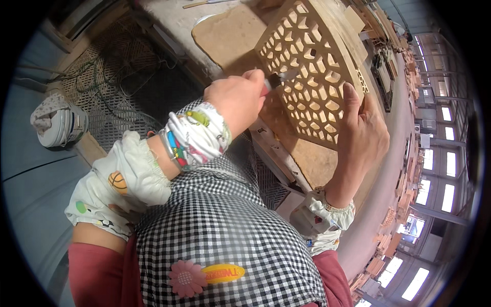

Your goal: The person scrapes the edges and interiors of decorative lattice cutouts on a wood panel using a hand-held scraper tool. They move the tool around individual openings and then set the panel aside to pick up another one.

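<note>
A pierced wooden lattice panel [316,92] with many angular cut-outs stands tilted on the workbench. My right hand [360,130] grips its near right edge, with the thumb over the front face. Closed round the red handle of a small tool is my left hand [236,100]. This red-handled tool [274,81] has a dark collar and a pale tip that reaches the lattice face; blur hides what kind it is. Whether the tip touches the wood or enters a cut-out, I cannot tell. Beneath the panel lies a brown mat [227,38].
Wooden pieces [376,30] lie beyond the panel on the bench. A thin stick-like tool [204,3] rests near the bench's far edge. To the left, a white bucket [64,125] with a cloth on it stands on the floor, and green cables [97,77] cross the floor grating.
</note>
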